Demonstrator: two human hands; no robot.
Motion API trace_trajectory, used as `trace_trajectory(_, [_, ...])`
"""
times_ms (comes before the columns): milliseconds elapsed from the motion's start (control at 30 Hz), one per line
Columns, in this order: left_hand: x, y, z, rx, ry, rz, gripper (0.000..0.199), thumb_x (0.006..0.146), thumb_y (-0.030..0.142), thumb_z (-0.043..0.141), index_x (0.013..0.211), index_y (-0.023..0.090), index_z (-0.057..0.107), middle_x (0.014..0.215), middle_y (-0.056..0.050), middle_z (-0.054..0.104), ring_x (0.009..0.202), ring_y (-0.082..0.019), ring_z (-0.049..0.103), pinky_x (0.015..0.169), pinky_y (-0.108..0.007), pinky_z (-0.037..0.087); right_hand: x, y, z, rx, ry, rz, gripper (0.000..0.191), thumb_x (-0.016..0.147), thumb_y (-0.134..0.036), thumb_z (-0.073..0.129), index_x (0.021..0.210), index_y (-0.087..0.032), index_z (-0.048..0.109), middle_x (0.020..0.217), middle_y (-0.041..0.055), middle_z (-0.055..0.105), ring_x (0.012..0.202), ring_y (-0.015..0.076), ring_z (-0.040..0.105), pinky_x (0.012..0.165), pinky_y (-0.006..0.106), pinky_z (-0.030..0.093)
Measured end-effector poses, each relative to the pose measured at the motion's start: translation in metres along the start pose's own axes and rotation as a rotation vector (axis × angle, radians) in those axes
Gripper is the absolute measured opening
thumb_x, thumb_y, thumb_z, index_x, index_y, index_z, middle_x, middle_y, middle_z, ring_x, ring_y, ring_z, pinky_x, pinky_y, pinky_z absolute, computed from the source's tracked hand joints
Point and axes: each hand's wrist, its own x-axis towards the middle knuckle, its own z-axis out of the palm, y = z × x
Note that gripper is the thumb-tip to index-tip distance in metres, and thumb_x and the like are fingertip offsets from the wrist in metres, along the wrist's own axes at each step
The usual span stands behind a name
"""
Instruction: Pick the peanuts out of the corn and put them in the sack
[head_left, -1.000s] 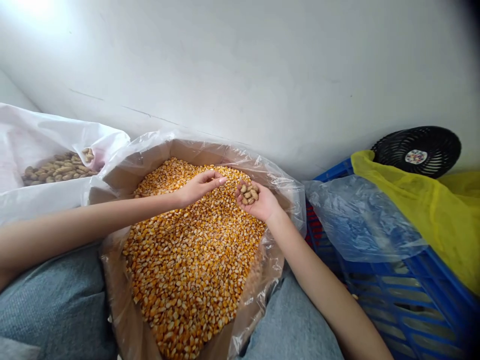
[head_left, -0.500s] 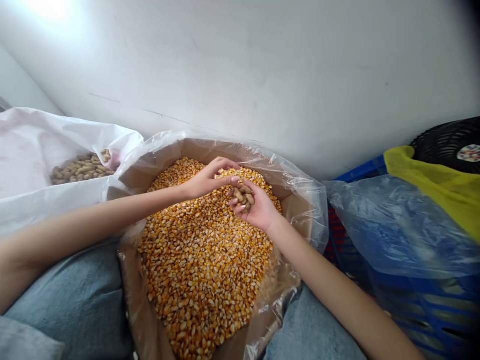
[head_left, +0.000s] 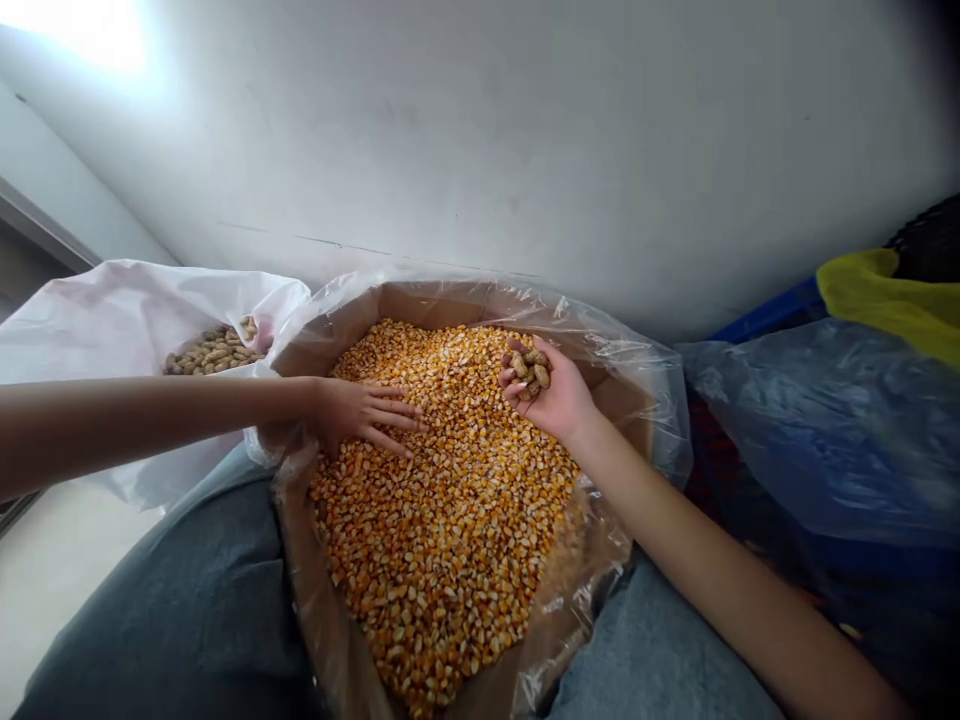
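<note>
Yellow-orange corn kernels (head_left: 442,540) lie heaped in a cardboard box (head_left: 435,303) lined with clear plastic. Over the left part of the heap, my left hand (head_left: 367,415) is palm down with its fingers spread, holding nothing; whether it touches the kernels I cannot tell. Several unshelled peanuts (head_left: 531,370) rest in the cupped palm of my right hand (head_left: 562,395), which is turned up above the right back of the heap, fingers curled round them.
Left of the box stands a white sack (head_left: 180,300) with more peanuts (head_left: 214,352) inside. To the right are a blue crate (head_left: 772,310), a clear plastic bag (head_left: 817,420) and yellow netting (head_left: 885,300). A pale wall (head_left: 487,130) rises behind the box.
My left hand has moved left and down, away from my right hand, and its fingers have spread. The right hand still cradles the peanuts. The whole view has shifted slightly.
</note>
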Motion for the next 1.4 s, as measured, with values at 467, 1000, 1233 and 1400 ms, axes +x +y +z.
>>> trace_trajectory(467, [0.094, -0.004, 0.020, 0.309, 0.278, 0.226, 0.052, 0.066, 0.008, 0.043, 0.111, 0.034, 0.047, 0.126, 0.003, 0.038, 0.121, -0.014, 0.023, 0.100, -0.035, 0.013, 0.001, -0.001, 0.002, -0.047, 0.045, -0.039, 0.023, 0.078, -0.030, 0.035, 0.079, -0.017, 0.055, 0.061, 0.0032, 0.057, 0.049, 0.0086, 0.049, 0.035, 0.014, 0.035])
trace_trajectory(1000, [0.003, 0.071, 0.029, 0.278, -0.159, -0.648, 0.025, 0.042, 0.032, 0.070, 0.036, 0.015, 0.052, 0.040, -0.004, 0.052, 0.045, -0.019, 0.053, 0.046, -0.029, 0.042, -0.002, -0.010, 0.002, -0.041, 0.050, -0.108, 0.025, 0.078, -0.029, 0.034, 0.077, -0.016, 0.055, 0.060, 0.0036, 0.056, 0.049, 0.0097, 0.048, 0.034, 0.016, 0.035])
trace_trajectory(1233, [0.009, 0.078, 0.031, 0.288, -0.236, -0.655, 0.004, 0.049, 0.018, 0.064, 0.052, 0.015, 0.062, 0.057, -0.010, 0.062, 0.054, -0.022, 0.057, 0.049, -0.030, 0.044, -0.002, -0.011, -0.003, -0.032, 0.053, -0.104, 0.024, 0.077, -0.029, 0.036, 0.077, -0.016, 0.055, 0.061, 0.0036, 0.057, 0.050, 0.0099, 0.050, 0.037, 0.017, 0.037])
trace_trajectory(1400, [0.009, 0.079, 0.010, 0.242, -0.355, -0.685, 0.015, 0.057, 0.026, 0.059, 0.065, 0.016, 0.067, 0.065, -0.009, 0.064, 0.060, -0.020, 0.058, 0.050, -0.025, 0.041, -0.001, -0.009, -0.002, -0.049, 0.074, -0.075, 0.023, 0.078, -0.028, 0.036, 0.076, -0.016, 0.056, 0.060, 0.0040, 0.057, 0.050, 0.0100, 0.050, 0.038, 0.017, 0.037])
